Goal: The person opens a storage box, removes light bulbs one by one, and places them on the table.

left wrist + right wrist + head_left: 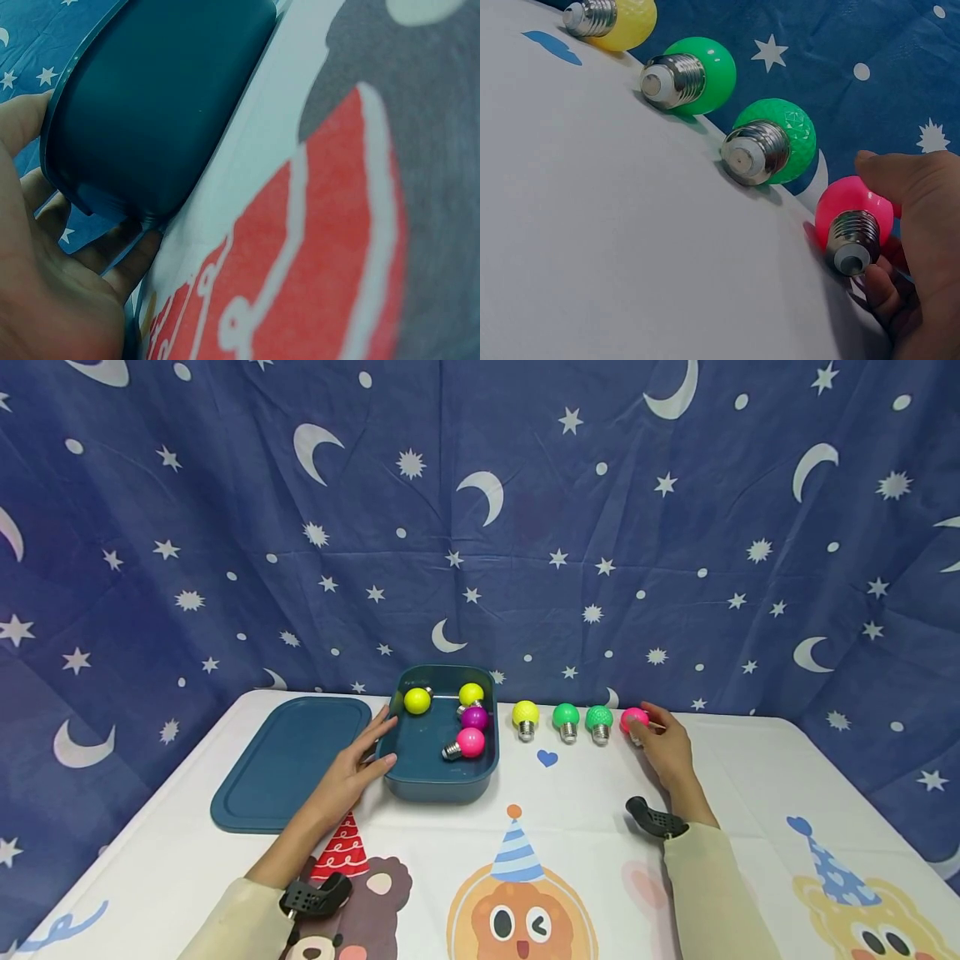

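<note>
While our straight-fingered left hand (349, 772) touches the dark blue box (438, 792), our right hand (667, 752) pinches a pink bulb (847, 201), just beside a faceted green bulb (793, 135).

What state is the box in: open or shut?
Open: the box shows four bulbs inside, and its lid lies flat beside it.

Blue backdrop (525, 527) with white moons (492, 492) and stars (570, 421) hangs creased behind white tablecloth (585, 793) printed with cartoon party-hat characters (522, 897).

Tbl (581, 806) w/ bin (438, 792), lid (288, 764), bulbs (566, 716)
</note>
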The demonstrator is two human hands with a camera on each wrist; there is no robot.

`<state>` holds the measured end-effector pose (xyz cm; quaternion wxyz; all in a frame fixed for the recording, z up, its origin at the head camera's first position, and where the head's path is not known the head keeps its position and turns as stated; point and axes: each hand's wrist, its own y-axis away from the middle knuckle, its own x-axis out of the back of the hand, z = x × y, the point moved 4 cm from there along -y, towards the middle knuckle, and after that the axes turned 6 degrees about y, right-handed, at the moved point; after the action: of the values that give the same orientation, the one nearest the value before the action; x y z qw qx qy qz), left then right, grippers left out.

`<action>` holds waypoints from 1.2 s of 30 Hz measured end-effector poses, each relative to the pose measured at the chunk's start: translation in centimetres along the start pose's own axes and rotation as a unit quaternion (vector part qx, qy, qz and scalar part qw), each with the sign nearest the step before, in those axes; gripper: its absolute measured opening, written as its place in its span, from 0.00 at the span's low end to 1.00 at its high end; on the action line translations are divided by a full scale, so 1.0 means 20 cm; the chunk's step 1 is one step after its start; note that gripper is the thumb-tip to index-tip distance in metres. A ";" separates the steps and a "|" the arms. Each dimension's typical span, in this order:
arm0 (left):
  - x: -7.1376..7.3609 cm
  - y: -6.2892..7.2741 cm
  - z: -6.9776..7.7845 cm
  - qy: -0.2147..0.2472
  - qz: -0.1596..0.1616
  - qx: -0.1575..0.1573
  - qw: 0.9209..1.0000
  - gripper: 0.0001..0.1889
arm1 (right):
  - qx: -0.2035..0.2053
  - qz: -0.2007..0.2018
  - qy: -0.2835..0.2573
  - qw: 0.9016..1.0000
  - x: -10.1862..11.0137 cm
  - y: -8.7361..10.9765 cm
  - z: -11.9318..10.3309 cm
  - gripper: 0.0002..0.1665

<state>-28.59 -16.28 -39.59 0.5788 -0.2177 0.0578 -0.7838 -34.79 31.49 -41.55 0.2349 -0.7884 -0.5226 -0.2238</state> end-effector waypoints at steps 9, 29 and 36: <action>0.00 0.00 0.00 -0.004 0.000 0.001 1.000 0.29 | -0.001 0.036 -0.032 0.999 0.01 0.00 0.01 0.29; 0.00 0.00 0.00 0.005 0.001 0.003 1.000 0.29 | 0.002 0.037 -0.023 0.999 0.02 0.00 0.00 0.28; 0.00 0.00 0.00 0.001 0.002 0.003 1.000 0.29 | 0.025 0.027 0.003 0.999 0.01 -0.01 -0.01 0.28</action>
<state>-28.62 -16.31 -39.66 0.5812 -0.2152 0.0564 -0.7827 -34.89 31.53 -41.37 0.2620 -0.7953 -0.5059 -0.2070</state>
